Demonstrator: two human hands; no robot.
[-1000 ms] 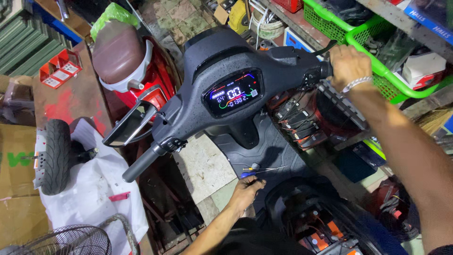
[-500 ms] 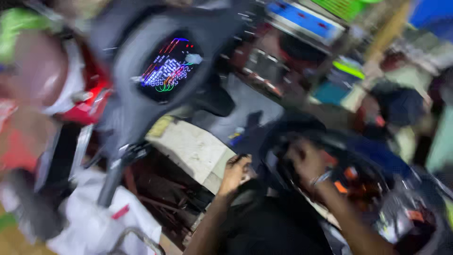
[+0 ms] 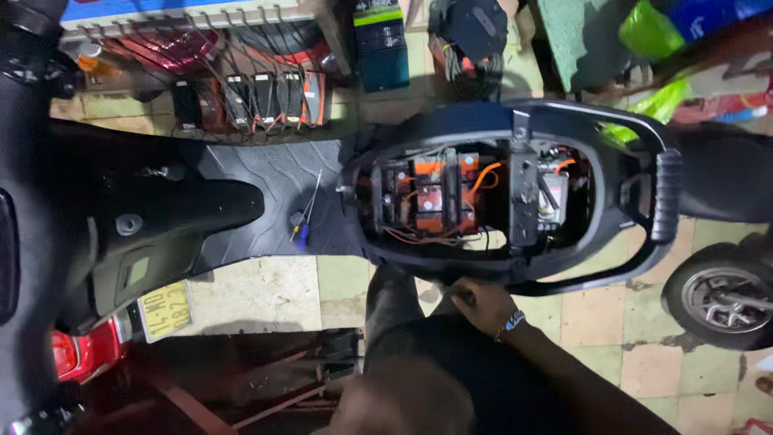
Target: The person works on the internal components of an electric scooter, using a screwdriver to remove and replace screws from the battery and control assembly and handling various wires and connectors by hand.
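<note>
I look straight down on a dark electric scooter [image 3: 241,185] with its seat off. The open seat bay [image 3: 475,197] shows battery packs and orange wires. My right hand [image 3: 481,306], with a beaded bracelet on the wrist, lies with curled fingers just below the bay's near edge, beside my dark-trousered leg [image 3: 394,310]; nothing shows in it. My left hand is out of sight. A thin screwdriver with a blue handle [image 3: 302,229] lies on the ribbed footboard, left of the bay.
Several small batteries with wires [image 3: 241,97] sit in a row on the tiled floor beyond the scooter. A yellow number plate [image 3: 165,310] and a red tail light [image 3: 80,350] are at lower left. Another wheel [image 3: 721,298] stands at right, and green bags [image 3: 652,32] at top right.
The view swung from the handlebar and lit display to the open seat bay. My right hand left the handlebar grip and came down by the bay's near edge. My left hand dropped out of view.
</note>
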